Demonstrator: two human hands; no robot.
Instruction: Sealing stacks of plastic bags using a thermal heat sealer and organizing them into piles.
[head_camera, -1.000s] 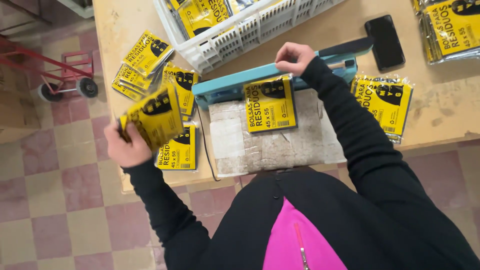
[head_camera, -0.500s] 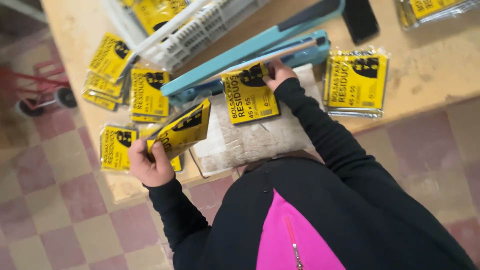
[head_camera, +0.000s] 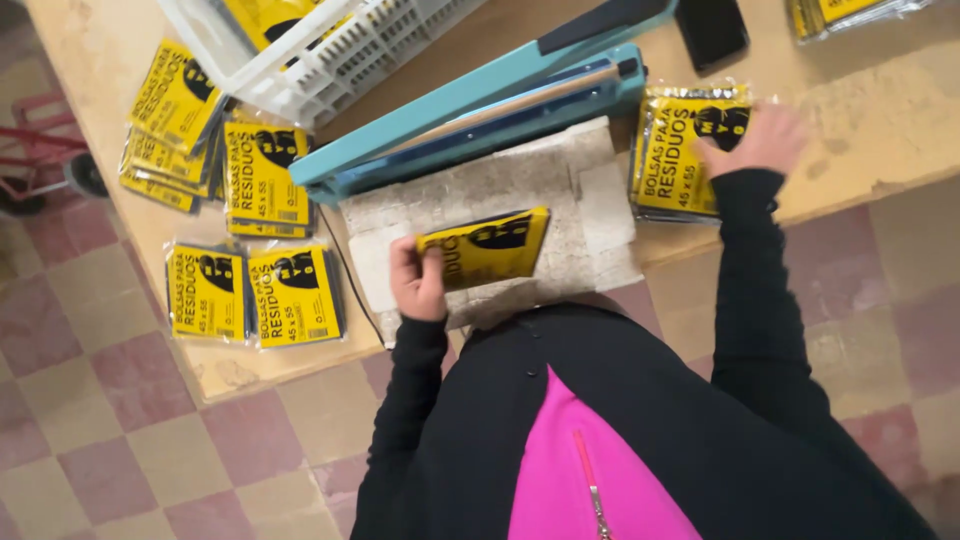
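My left hand (head_camera: 418, 280) grips a yellow and black plastic packet (head_camera: 490, 245) by its left end. It holds the packet over a grey pad (head_camera: 590, 215) in front of a blue heat sealer (head_camera: 470, 110), whose arm is raised. My right hand (head_camera: 755, 140) is blurred and lies on top of a stack of the same yellow packets (head_camera: 675, 160) to the right of the sealer. I cannot make out whether its fingers grip the top packet.
A white plastic basket (head_camera: 350, 55) with more packets stands behind the sealer. Loose yellow packets (head_camera: 255, 290) lie on the wooden table's left part and at its far left corner (head_camera: 175, 115). A black phone (head_camera: 712, 30) lies at the back. Below is a tiled floor.
My left hand brought its packet from the left over to the grey pad. My right hand left the sealer and went right to the stack. The packet at the sealer is gone.
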